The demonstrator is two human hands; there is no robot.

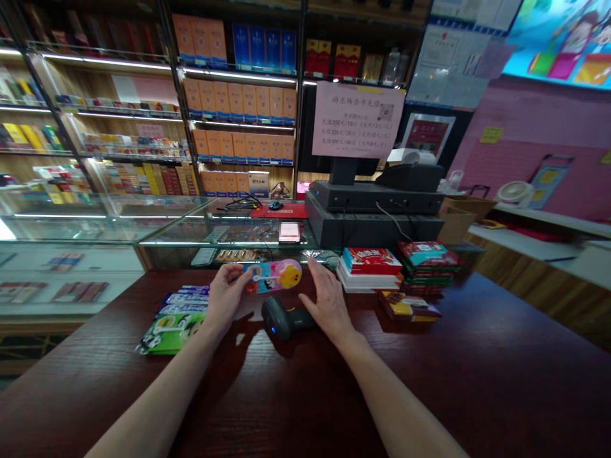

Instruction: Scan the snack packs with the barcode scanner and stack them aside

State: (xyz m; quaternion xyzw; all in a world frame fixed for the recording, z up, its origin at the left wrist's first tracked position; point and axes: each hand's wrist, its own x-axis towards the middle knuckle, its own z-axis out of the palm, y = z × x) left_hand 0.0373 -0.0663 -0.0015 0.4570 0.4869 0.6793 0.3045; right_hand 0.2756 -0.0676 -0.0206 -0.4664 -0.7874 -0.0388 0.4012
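Observation:
My left hand (226,294) pinches the left end of a small colourful packet (273,276), blue and pink with a yellow figure at its rounded right end. The packet is held above the table. My right hand (329,296) has its fingers stretched out, to the right of the packet and apart from it. A black handheld barcode scanner (279,318) with a blue light lies between my hands, its handle end partly hidden by my right hand. Left of my left hand are a green packet (169,331) and several purple-and-white packets (187,298), partly overlapping.
Stacked red and white boxes (370,267), dark packets (427,261) and a yellow-brown packet (409,306) sit at right on the brown table (429,381). Behind stand a glass counter (224,232), a cash register (372,203) with a paper sign (358,119), and stocked shelves.

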